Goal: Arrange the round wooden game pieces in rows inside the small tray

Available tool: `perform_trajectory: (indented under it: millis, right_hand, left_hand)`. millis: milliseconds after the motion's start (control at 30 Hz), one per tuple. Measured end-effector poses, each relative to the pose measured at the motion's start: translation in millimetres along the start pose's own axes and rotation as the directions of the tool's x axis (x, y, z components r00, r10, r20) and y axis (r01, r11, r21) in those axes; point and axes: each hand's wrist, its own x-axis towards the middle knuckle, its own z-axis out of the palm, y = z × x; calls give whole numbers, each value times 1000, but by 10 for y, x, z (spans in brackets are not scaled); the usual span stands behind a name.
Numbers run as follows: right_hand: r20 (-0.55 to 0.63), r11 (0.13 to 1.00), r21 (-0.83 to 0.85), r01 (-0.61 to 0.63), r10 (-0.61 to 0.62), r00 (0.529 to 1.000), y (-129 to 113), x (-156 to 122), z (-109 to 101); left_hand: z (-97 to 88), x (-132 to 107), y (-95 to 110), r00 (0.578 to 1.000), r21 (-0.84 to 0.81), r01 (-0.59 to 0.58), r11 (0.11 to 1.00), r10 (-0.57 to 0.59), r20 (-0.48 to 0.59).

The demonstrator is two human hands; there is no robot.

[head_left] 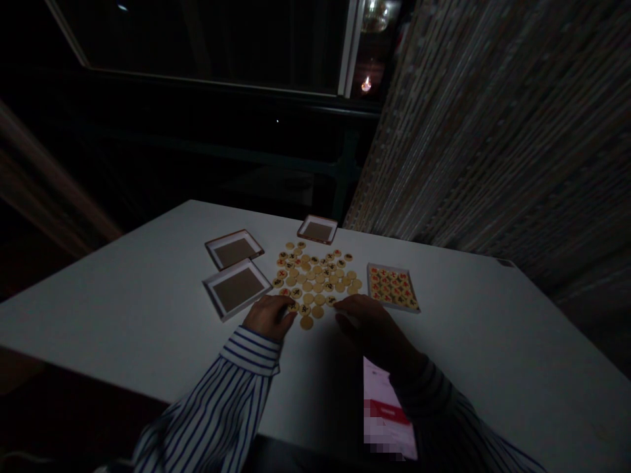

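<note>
Many round wooden Chinese chess pieces (319, 287) lie spread in a loose patch on the white table, some with red or black characters up and others showing plain faces. At the patch's near left edge is my left hand (269, 316), thumb and fingers apart, its fingertips beside or touching a black-marked piece (294, 307). Across from it, my right hand (367, 323) reaches in from the near right with its fingers apart. Its fingertips are at another black-marked piece (330, 301); whether they touch it I cannot tell. No piece appears lifted in either hand.
A shallow box (418, 309) at the right holds rows of pieces, mostly red-marked. Two open trays (213, 299) (210, 253) stand at the left, and a third tray (301, 238) is at the back. A lit phone screen (387, 414) shows below my right wrist. String curtains (473, 131) hang at the right.
</note>
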Motion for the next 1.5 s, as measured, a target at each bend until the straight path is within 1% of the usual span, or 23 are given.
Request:
perform_trajectory:
  millis: [100, 200, 367, 533, 667, 767, 833, 1067, 1233, 1300, 1433, 1500]
  right_hand:
    - [-17, 1000, -4, -1, 0, 1000, -4, 0, -5]
    - [-20, 1000, -8, -5, 5, 1000, -4, -3, -16]
    - [-50, 1000, 8, 6, -6, 999, 4, -12, -51]
    - [-55, 1000, -13, -1, 1, 999, 2, -3, -88]
    - [-81, 1000, -16, -1, 0, 997, 44, -4, -88]
    - [-111, 1000, -18, -4, 2, 994, 99, -14, -103]
    - [-110, 1000, -22, -21, 18, 994, 131, -21, -135]
    - [-107, 995, -25, -98, 95, 990, 215, -78, -330]
    - [-134, 990, -23, -136, 131, 982, 351, -186, -413]
    - [-161, 986, 1, -169, 167, 973, 413, -227, -417]
    - [-260, 973, 48, -227, 231, 937, 505, -278, -397]
    - [-294, 970, 62, -236, 244, 924, 526, -290, -391]
  left_hand:
    - [25, -2, -48, 1000, 0, -19, 1000, 19, -17]
    - [29, 0, -52, 998, -3, -40, 999, 40, -52]
    - [-15, 18, 43, 992, -6, -54, 999, 53, -111]
    - [-56, 31, 128, 979, -37, -41, 998, 33, -201]
    - [-70, 28, 143, 979, -36, -73, 997, 65, -192]
    - [-61, 22, 180, 969, -60, -38, 997, 22, -247]
    - [-50, 19, 213, 963, -84, -6, 996, -17, -270]
    - [-47, 31, 271, 950, -139, 29, 990, -70, -303]
    - [-59, 39, 278, 956, -147, 61, 987, -101, -276]
    - [-60, 48, 281, 955, -145, 66, 987, -104, -276]
    - [-88, 82, 308, 953, -154, 35, 987, -79, -293]
    - [-115, 102, 338, 961, -150, 12, 989, -53, -273]
